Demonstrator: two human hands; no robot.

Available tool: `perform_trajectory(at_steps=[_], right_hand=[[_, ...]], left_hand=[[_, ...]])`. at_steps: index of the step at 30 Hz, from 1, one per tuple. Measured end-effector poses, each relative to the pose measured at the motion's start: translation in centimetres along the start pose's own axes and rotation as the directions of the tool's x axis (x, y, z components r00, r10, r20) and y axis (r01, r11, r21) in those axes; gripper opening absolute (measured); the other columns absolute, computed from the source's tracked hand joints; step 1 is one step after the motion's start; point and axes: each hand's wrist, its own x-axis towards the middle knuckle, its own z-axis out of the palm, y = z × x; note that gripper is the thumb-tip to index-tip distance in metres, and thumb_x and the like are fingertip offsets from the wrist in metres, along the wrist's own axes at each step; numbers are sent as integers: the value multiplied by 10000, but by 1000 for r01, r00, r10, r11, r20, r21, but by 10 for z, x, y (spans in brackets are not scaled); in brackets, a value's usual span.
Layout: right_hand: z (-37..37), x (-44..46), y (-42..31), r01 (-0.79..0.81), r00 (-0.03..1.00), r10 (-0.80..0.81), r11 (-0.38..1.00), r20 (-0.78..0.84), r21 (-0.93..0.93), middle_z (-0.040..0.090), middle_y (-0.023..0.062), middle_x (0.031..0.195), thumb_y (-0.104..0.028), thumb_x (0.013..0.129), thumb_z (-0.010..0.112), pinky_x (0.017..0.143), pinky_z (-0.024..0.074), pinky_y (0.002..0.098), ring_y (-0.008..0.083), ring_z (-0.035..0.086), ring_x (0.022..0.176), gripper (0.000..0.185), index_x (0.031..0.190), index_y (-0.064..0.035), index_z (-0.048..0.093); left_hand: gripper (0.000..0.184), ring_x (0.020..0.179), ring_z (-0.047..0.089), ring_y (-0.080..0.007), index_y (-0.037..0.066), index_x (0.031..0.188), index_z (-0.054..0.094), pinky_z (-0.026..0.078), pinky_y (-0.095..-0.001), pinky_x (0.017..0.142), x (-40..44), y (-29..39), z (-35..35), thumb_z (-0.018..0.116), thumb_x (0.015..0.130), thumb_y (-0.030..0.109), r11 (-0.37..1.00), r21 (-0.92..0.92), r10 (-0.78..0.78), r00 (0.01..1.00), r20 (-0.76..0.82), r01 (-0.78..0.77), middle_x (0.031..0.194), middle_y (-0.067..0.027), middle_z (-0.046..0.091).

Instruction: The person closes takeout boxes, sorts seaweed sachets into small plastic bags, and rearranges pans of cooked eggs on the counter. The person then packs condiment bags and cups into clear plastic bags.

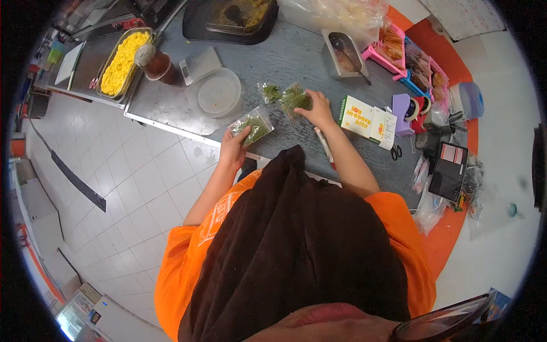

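"The glasses (447,326) sat nearest, above the dark cloth (296,245); what about the hands?"

"The left hand (232,149) was clamped on a green-filled bag (252,127) near the table (273,57) edge; the right hand (319,110) touched a second bag (294,101), beside a third bag (270,92); whether its fingers pinched, I couldn't tell."

"And the marker (325,147)?"

"Beside the right forearm (354,162)."

Food-prep kitchen: metal counter (165,108), yellow food tray (124,64), ingredient baskets (393,48).
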Motion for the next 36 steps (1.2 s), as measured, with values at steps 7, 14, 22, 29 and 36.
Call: perform_trajectory(at_steps=[7, 14, 22, 29, 36], right_hand=[[-12, 4, -1, -122, 991, 117, 990, 71, 74, 532, 158, 1008, -214, 641, 754, 847, 406, 397, 359, 487, 982, 426, 971, -44, 545], [-44, -17, -101, 267, 957, -246, 954, -155, 135, 521, 176, 897, -79, 698, 637, 716, 434, 397, 342, 527, 845, 245, 893, -15, 503], [-38, -46, -126, 149, 988, -149, 827, -46, 542, 523, 138, 923, -175, 812, 604, 697, 460, 331, 239, 565, 777, 275, 1017, 2, 562], [-59, -25, -98, 141, 987, -98, 911, -128, 387, 554, 111, 837, -175, 764, 666, 645, 459, 294, 194, 553, 698, 250, 929, -1, 597], [-61, -27, -102, -71, 997, 58, 649, 44, 758, 576, 61, 717, -114, 808, 625, 513, 451, 241, 130, 551, 597, 196, 950, 10, 573]], left_hand=[[294, 930, 577, -210, 19, 1094, 463, 481, -336, 810, -6, 9, 17, 564, 817, 5, 994, -108, -4, 992, -129, -10, 1032, -108, 569], [292, 1039, 506, -221, 27, 1144, 414, 423, -360, 891, 5, -10, 28, 471, 858, 47, 993, -68, 105, 987, 123, -98, 1119, -111, 501], [362, 1043, 499, -209, 39, 1157, 419, 393, -365, 907, 3, -7, 47, 363, 950, 331, 967, -246, 134, 958, 253, -70, 1107, -98, 509], [478, 1055, 501, -210, 45, 1147, 435, 386, -370, 916, -10, 1, 59, 298, 937, 451, 986, -145, 126, 944, 305, -85, 1125, -90, 523], [524, 1059, 499, -224, 27, 1151, 437, 386, -378, 916, -4, -4, 57, 269, 936, 475, 976, -200, 126, 971, 203, -85, 1125, -107, 524]])
